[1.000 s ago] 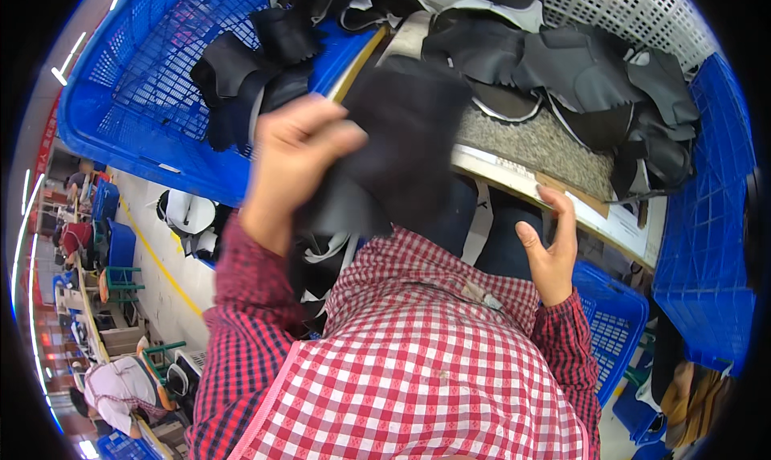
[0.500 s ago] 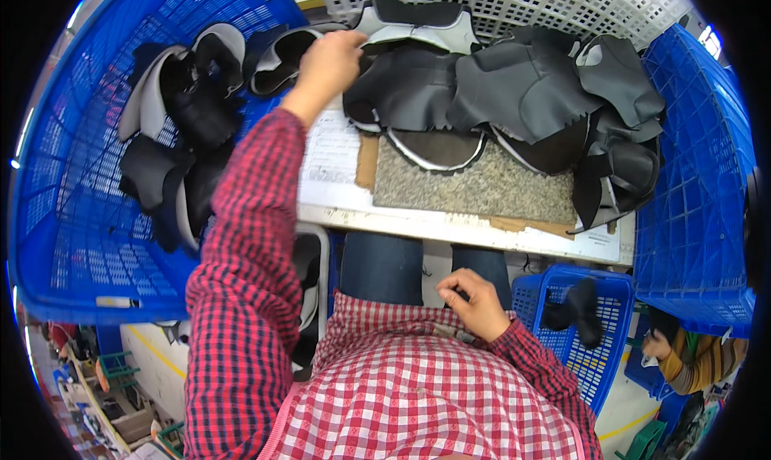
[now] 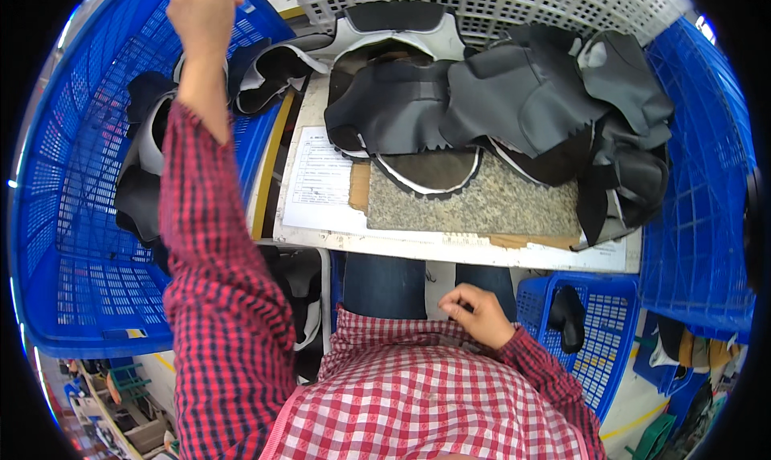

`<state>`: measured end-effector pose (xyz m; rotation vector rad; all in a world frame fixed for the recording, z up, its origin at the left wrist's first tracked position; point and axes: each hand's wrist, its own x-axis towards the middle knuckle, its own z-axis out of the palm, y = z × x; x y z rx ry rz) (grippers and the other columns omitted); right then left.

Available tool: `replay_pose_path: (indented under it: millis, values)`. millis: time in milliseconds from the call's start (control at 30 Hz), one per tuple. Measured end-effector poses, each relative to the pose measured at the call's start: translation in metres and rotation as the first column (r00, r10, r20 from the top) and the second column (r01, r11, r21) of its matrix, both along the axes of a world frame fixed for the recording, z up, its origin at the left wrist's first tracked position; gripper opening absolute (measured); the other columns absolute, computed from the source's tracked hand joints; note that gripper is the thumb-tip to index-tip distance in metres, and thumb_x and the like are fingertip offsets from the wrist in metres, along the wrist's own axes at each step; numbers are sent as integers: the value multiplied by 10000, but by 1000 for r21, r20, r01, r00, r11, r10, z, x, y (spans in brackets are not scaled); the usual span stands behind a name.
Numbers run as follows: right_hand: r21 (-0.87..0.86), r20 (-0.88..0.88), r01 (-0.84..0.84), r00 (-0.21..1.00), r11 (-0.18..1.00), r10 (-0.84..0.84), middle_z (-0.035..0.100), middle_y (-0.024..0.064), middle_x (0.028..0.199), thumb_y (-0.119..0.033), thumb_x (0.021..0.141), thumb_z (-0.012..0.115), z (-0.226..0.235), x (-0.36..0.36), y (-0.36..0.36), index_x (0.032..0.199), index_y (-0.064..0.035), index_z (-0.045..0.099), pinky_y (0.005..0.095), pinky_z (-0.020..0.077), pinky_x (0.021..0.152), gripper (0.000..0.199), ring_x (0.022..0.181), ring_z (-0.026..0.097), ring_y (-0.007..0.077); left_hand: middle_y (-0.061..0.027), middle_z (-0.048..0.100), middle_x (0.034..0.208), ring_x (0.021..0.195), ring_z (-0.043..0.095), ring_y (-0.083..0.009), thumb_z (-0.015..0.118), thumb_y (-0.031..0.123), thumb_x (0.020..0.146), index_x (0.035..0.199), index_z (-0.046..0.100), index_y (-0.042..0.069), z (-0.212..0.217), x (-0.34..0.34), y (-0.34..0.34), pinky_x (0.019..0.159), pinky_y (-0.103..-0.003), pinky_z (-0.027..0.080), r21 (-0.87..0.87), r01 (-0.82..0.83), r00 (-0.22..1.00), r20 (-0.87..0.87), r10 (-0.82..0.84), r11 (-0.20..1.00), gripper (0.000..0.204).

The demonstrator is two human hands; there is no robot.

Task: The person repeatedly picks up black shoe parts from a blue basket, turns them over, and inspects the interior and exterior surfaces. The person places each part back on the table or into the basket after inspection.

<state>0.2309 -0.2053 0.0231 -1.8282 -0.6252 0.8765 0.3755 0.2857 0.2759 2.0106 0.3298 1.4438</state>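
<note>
My left hand (image 3: 205, 10) is raised far up at the top left, above the big blue basket (image 3: 72, 243); its fingers are curled and I see nothing in them. Below my red checked sleeve, black and white shaped pieces (image 3: 144, 163) lie in that basket. A pile of black and grey cut pieces (image 3: 498, 114) covers the back of the work table (image 3: 450, 247), partly over a speckled stone slab (image 3: 482, 203). My right hand (image 3: 478, 311) rests at my lap below the table edge, fingers loosely closed, holding nothing.
A printed paper sheet (image 3: 317, 179) lies on the table's left part. A white perforated crate (image 3: 498, 2) stands behind the pile. Another blue basket (image 3: 699, 203) stands on the right, and a small blue basket (image 3: 610, 331) with a black piece (image 3: 566, 315) sits lower right.
My left hand has left the black pieces on the table and moved up and left over the blue basket. My right hand dropped from the table edge to my lap.
</note>
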Motion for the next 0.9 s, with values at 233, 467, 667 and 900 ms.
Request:
replay_pose_path:
  millis: [233,467,667,900]
  values:
    - [220,187,-227,964,949,187,720,79,1004,-139,968,726,10,-17,24,1040,-59,721,361,565,840,108,961,697,235,-126,708,1097,1065,693,-304,695,165,883,1093,660,73,-123,30,-71,823,-449,598,654,184,876,-448,179,734,231]
    - [180,-10,-158,987,971,162,720,71,980,-136,975,723,1,-29,-1,1045,-61,724,343,571,802,102,924,710,224,-201,748,1062,1025,739,-387,611,179,904,1077,712,51,-158,113,-88,847,-489,610,607,251,539,-735,412,754,237]
    - [141,22,-82,997,987,79,746,74,1035,-131,967,733,10,2,-15,1050,-59,724,355,567,830,109,940,715,208,-215,756,937,901,754,-374,534,-10,854,1072,735,5,-71,25,-64,821,-450,615,571,-141,977,-52,208,808,297]
    - [564,-160,-5,980,826,116,605,151,1437,-143,1008,697,43,44,41,1531,-29,451,375,506,1076,589,1297,606,226,-187,585,1373,1224,624,-330,534,33,1014,1401,496,-42,-159,-96,-90,917,-460,609,-286,275,935,300,-186,918,397]
